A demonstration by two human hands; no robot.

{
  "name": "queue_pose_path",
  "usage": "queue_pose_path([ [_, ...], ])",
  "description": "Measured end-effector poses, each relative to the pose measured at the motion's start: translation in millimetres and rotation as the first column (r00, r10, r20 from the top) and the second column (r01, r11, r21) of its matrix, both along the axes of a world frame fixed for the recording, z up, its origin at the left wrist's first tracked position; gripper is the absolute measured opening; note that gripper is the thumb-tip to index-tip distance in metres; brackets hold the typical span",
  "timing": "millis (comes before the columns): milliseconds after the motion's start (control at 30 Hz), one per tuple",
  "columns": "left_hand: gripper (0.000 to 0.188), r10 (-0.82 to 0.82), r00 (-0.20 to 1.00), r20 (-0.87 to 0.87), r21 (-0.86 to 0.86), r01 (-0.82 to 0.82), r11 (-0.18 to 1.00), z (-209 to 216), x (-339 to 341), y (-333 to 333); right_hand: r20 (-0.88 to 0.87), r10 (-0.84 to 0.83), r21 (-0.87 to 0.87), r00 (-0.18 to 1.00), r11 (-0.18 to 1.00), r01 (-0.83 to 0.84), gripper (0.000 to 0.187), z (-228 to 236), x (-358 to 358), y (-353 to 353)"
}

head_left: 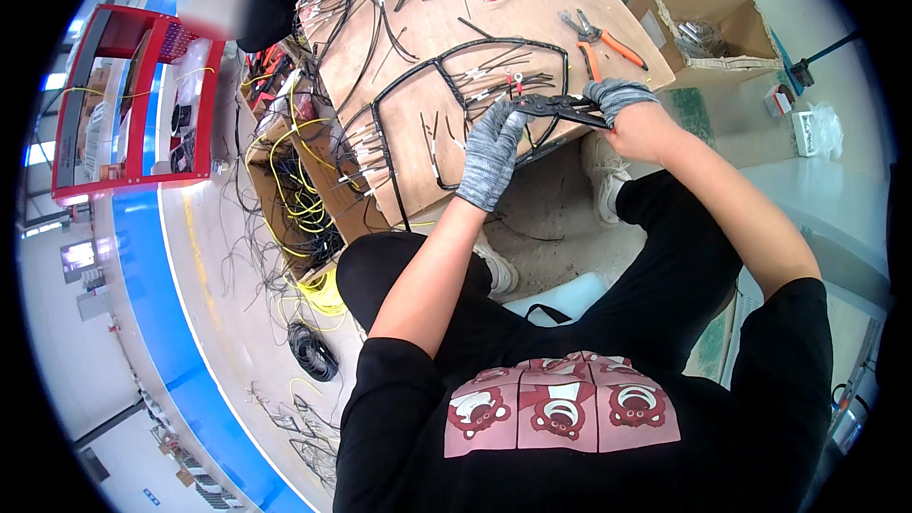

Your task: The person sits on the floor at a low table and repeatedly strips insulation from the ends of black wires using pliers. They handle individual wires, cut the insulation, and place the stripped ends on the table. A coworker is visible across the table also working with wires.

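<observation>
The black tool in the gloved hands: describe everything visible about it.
The black tool is long, slim and dark, apparently metal, lying roughly level above the wooden board's near edge. The right hand grips its handle end; the left hand fingers meet its tip beside the black wire harness. Finer parts are unclear.

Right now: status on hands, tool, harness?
Left hand gloved, steadying black crimping tool. Right hand gripping its handles. Wire harness spread on wooden board. Orange pliers lying clear.

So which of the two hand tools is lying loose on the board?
The orange-handled pliers, near the board's far right edge by the cardboard box. The black tool is held between the left hand and right hand.
</observation>
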State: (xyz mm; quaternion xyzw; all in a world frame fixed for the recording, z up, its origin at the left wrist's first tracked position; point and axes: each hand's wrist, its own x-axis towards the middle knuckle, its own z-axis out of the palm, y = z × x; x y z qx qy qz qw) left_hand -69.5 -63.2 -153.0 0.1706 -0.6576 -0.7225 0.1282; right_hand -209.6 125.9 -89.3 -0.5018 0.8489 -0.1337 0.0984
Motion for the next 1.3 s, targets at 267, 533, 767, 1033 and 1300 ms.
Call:
queue_pose_path([
  [267, 0.025, -0.02, 0.999, 0.031, -0.102, 0.023, 0.995, 11.0, 0.4, -4.6, 0.092, 0.001, 0.024, 0.996, 1.0, -0.003, 0.035, -17.4, -2.2, 3.9],
  [533, 0.026, 0.058, 0.997, -0.041, -0.119, -0.063, 0.991, 3.8, -11.5, -13.0, 0.158, -0.032, -0.005, 0.987, 0.999, 0.033, 0.025, -26.4, -5.2, -6.8],
  [767, 0.025, 0.019, 1.0, -0.023, -0.533, -0.028, 0.845, 13.5, -22.5, -22.3, 0.047, -0.067, -0.179, 0.997, 0.981, 0.075, 0.044, -1.7, -20.6, 1.3],
  [1033, 0.031, 0.075, 0.993, 0.095, -0.441, -0.025, 0.897, 13.9, -10.5, -18.6, 0.272, -0.082, 0.295, 0.959, 0.955, -0.002, 0.05, -1.6, -37.4, -5.9],
  [1300, 0.028, 0.29, 0.956, -0.035, -0.081, -0.292, 0.953, 19.5, 20.8, -2.2, 0.105, -0.464, 0.354, 0.88, 0.844, 0.403, 0.047, -4.3, -69.0, -36.1],
])
